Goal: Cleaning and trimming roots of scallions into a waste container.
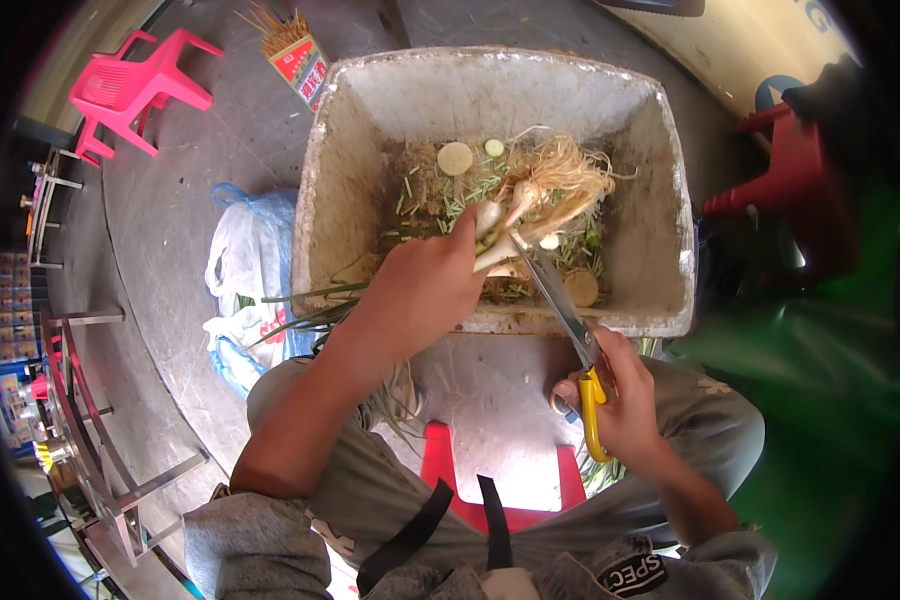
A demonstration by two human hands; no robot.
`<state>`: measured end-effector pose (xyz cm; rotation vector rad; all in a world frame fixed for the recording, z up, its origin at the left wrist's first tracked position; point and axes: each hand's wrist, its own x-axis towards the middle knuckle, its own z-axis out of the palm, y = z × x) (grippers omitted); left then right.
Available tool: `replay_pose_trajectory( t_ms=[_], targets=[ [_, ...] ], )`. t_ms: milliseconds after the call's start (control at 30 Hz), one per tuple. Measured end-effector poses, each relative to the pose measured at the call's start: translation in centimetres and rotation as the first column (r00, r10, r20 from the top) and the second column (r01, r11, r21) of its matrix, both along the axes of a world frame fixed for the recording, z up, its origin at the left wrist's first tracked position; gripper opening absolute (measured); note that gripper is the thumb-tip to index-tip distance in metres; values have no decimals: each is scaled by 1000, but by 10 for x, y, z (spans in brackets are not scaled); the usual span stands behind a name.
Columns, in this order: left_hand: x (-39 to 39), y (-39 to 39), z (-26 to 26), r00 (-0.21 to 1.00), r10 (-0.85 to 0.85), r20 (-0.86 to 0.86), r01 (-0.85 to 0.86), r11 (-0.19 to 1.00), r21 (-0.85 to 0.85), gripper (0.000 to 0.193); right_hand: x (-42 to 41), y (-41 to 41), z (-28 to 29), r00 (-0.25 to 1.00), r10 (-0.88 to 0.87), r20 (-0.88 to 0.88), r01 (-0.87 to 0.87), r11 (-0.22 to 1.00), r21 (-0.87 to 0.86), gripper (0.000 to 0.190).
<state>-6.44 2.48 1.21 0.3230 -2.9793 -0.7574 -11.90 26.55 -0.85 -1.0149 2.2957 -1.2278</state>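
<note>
A bunch of green onions (521, 199) is clasped in my left hand (424, 289), white bulbs and stringy tan roots pointing away to the upper right. Their green leaves (322, 304) trail out behind the hand to the left. My right hand (626, 397) grips scissors with yellow handles (591, 416). The steel blades (559, 296) reach up to the white stems, their tips touching or just beside one stem; how far apart the blades are is hard to tell. Beneath both lies a worn white foam box (679, 225), its floor strewn with cut green bits (457, 199) and round pale discs (455, 159).
Left of the box sit white and blue plastic bags (251, 262). A carton of thin sticks (296, 60) stands behind it, with a pink plastic chair (146, 86) farther left. Metal racks (94, 420) line the left side. A dark red stool (784, 195) and green sheeting (802, 390) are at right.
</note>
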Motion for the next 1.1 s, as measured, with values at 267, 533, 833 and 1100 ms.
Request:
replay_pose_trajectory(
  t_ms=[267, 533, 833, 1100],
  targets=[
    [2, 1, -2, 1000, 22, -5, -22, 1000, -17, 46, -3, -2, 6, 998, 17, 59, -17, 1000, -9, 55],
    [3, 1, -3, 999, -19, 50, 23, 995, -92, 49, -8, 3, 9, 997, 58, 50, -61, 996, 70, 51],
    [2, 0, -6, 997, -28, 76, 31, 999, -44, 37, -7, 9, -3, 994, 107, 27, -110, 982, 157, 47],
    [-1, -4, -16, 1000, 14, -14, -14, 1000, -1, 26, 0, 6, -6, 982, 6, 190, -23, 996, 86, 51]
  ],
)
